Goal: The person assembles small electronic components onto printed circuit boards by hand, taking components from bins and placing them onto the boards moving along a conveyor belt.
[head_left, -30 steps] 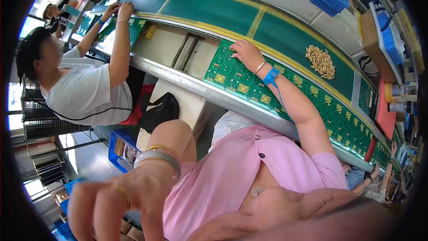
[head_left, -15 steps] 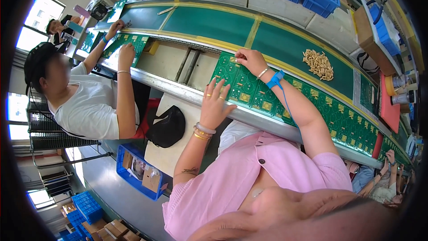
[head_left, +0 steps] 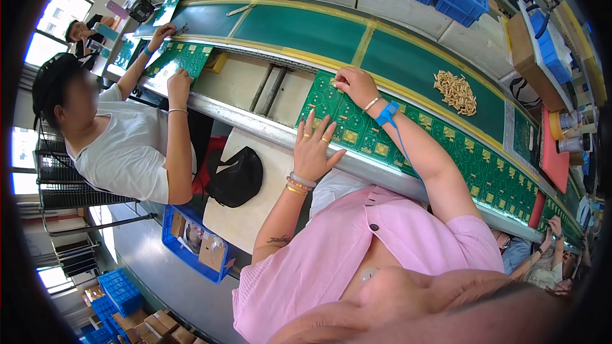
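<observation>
Green circuit board, worked from both sides
It lies along the metal rail; left hand spread loosely over its near edge, right hand bunched at its far side, grip unclear. A stray palm nudge could skew it.

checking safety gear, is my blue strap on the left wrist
No, the blue strap circles the right wrist; bangles circle the left wrist.

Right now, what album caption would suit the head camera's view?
Right hand over a green circuit board, left hand spread at its near edge, small tan pieces piled on the belt beyond.
</observation>
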Motion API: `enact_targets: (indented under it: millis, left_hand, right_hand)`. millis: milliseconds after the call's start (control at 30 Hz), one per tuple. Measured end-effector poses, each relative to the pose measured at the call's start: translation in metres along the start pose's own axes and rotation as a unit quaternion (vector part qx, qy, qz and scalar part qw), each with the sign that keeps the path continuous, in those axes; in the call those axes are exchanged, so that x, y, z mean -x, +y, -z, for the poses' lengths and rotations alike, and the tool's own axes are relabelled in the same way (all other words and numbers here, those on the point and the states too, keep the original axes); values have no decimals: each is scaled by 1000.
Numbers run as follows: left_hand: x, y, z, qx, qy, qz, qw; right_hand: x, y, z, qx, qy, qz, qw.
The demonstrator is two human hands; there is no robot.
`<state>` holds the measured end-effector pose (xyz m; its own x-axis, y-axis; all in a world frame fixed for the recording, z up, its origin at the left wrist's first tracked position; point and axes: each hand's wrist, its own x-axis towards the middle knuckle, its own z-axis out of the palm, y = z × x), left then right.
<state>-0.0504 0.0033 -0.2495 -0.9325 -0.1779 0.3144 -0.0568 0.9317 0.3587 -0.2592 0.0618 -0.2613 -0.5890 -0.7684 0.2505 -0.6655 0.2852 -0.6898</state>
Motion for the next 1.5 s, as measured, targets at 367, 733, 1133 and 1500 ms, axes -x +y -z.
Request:
enact_targets:
  millis: [367,733,1133,1500]
  left_hand:
    - [-1,1,0,0,8,1,1000]
    - [0,-1,0,9,19,-2,1000]
    - [-8,3,-5,-19,-50,-19,998]
    - [-2,-6,-19,-7,-169,-139,976]
  right_hand:
    - [3,-3,-2,41,13,46,998]
    - [5,2,-13,114,9,122,986]
    - [98,-33,84,30,-17,65,997]
    - [236,-40,99,-120,30,-137,983]
